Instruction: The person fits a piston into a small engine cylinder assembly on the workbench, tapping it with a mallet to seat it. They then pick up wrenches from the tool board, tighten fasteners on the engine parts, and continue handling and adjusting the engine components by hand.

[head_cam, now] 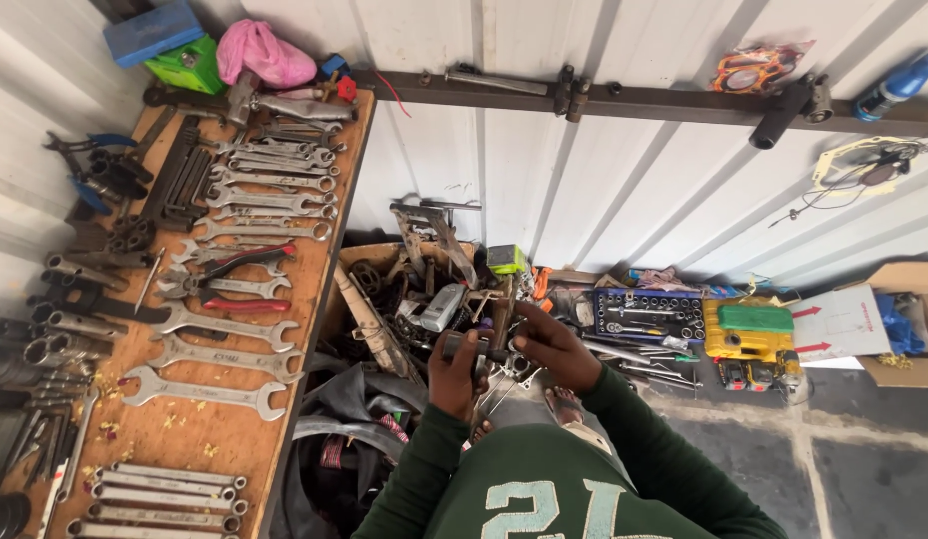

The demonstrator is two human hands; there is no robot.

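Standing over a cluttered floor by a white corrugated wall (604,190), with a wooden workbench (214,439) running along the left, carrying rows of open-ended spanners (224,324). Looking down on a box of scrap metal parts (404,299), then a yellow and green tool case (751,339), then a blue socket set tray (648,314). Gripping a dark cylindrical metal part (472,347) out front above the box: left hand (456,377) curling closed around its near end, right hand (554,347) pinching its far end, fingers bent.
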